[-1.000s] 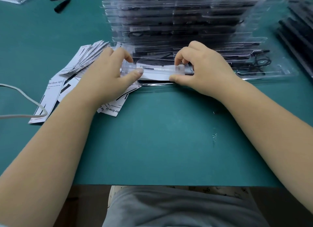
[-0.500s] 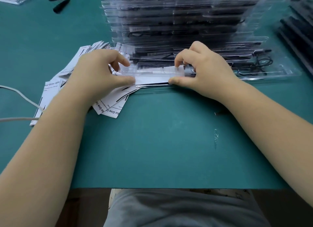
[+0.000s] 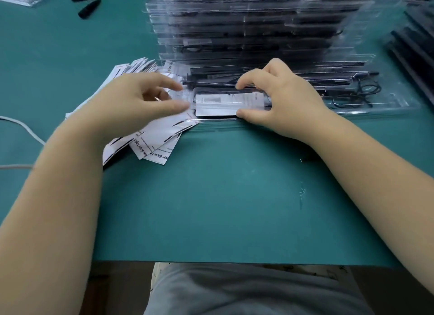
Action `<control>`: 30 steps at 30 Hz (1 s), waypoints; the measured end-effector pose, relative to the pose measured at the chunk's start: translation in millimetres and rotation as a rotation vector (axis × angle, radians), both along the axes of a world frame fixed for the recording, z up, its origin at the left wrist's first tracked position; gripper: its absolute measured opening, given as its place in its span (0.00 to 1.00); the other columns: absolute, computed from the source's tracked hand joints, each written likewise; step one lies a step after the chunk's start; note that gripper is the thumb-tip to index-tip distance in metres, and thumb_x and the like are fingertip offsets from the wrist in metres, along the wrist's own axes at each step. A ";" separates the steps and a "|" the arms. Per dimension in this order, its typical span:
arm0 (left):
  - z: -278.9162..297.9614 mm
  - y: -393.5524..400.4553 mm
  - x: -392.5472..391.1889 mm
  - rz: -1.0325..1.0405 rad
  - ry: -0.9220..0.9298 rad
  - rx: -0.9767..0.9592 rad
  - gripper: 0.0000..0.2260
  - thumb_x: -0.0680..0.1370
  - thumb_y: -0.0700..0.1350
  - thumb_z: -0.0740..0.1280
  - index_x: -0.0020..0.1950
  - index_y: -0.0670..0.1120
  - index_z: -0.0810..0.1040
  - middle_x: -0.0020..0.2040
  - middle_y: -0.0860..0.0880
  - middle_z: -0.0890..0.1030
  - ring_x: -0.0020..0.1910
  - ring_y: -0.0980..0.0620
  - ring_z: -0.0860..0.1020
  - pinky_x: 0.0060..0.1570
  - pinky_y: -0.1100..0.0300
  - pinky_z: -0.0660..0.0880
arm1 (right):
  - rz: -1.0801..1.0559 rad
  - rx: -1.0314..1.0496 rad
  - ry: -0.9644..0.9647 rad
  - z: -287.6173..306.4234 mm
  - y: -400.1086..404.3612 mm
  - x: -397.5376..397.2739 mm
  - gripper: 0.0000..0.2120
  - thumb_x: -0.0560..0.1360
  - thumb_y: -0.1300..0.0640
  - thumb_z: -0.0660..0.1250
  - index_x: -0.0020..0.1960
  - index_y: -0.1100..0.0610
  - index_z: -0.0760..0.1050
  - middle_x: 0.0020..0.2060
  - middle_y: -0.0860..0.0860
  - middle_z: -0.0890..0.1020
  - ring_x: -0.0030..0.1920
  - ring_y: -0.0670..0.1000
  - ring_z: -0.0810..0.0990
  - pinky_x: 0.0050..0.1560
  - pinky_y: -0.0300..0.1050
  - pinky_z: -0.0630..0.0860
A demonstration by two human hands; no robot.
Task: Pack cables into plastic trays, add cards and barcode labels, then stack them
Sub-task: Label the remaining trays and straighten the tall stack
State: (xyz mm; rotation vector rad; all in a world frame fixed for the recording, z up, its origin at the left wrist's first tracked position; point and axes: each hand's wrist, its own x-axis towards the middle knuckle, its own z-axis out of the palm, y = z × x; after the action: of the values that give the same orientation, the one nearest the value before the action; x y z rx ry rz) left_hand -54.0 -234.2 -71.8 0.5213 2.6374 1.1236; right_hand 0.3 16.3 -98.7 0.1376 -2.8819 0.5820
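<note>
Card [image 3: 229, 104] sits in near tray [image 3: 305, 113] at surface [image 3: 223, 185] edge of stack. Right hand [image 3: 285, 98] pinches card end. Left hand [image 3: 131, 103] blurred, fingers apart, seemingly off card. Press card flat under tray lip, square corners before labelling.

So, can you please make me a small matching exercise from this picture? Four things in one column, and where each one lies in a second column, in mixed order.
Things:
1. white card
2. pile of cards
3. black caps
4. white cord

Places:
A. far left corner of the green mat
B. left edge of the mat
C. in the front clear tray, between both hands
D. under the left hand

Pairs: 1-C, 2-D, 3-A, 4-B

The right hand pinches the card's right end.
</note>
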 end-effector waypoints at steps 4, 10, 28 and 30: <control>-0.5 2.2 1.3 0.074 0.049 -0.007 0.03 0.72 0.56 0.71 0.43 0.59 0.82 0.32 0.63 0.79 0.30 0.62 0.73 0.36 0.64 0.71 | 0.071 -0.005 0.001 -3.2 0.2 1.6 0.17 0.73 0.42 0.67 0.62 0.36 0.74 0.56 0.42 0.70 0.47 0.43 0.69 0.46 0.41 0.64; 0.4 7.4 -2.6 0.102 -0.068 -0.037 0.19 0.68 0.51 0.76 0.56 0.56 0.76 0.41 0.54 0.82 0.25 0.57 0.75 0.26 0.63 0.71 | 0.127 -0.018 -0.046 1.1 4.6 3.6 0.16 0.75 0.36 0.58 0.60 0.36 0.75 0.56 0.40 0.69 0.42 0.41 0.71 0.43 0.42 0.63; 3.1 29.8 3.1 0.350 -0.215 0.310 0.06 0.77 0.44 0.65 0.45 0.41 0.75 0.29 0.51 0.81 0.18 0.57 0.71 0.17 0.70 0.61 | 0.149 0.244 0.516 -9.0 -13.2 16.6 0.15 0.77 0.53 0.62 0.56 0.60 0.81 0.43 0.60 0.81 0.35 0.61 0.78 0.32 0.51 0.76; 6.2 27.9 2.2 0.335 -0.365 0.412 0.07 0.76 0.48 0.65 0.45 0.44 0.73 0.26 0.49 0.80 0.18 0.56 0.69 0.16 0.70 0.59 | 0.122 0.254 0.598 -8.4 -15.6 19.6 0.13 0.77 0.54 0.64 0.55 0.59 0.82 0.42 0.59 0.82 0.34 0.60 0.78 0.30 0.49 0.76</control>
State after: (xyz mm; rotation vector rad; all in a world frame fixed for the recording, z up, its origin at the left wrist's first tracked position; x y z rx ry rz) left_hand -51.8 -206.4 -65.6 -0.0708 2.2282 1.6941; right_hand 19.9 0.6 -107.1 0.4439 -2.3547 0.1460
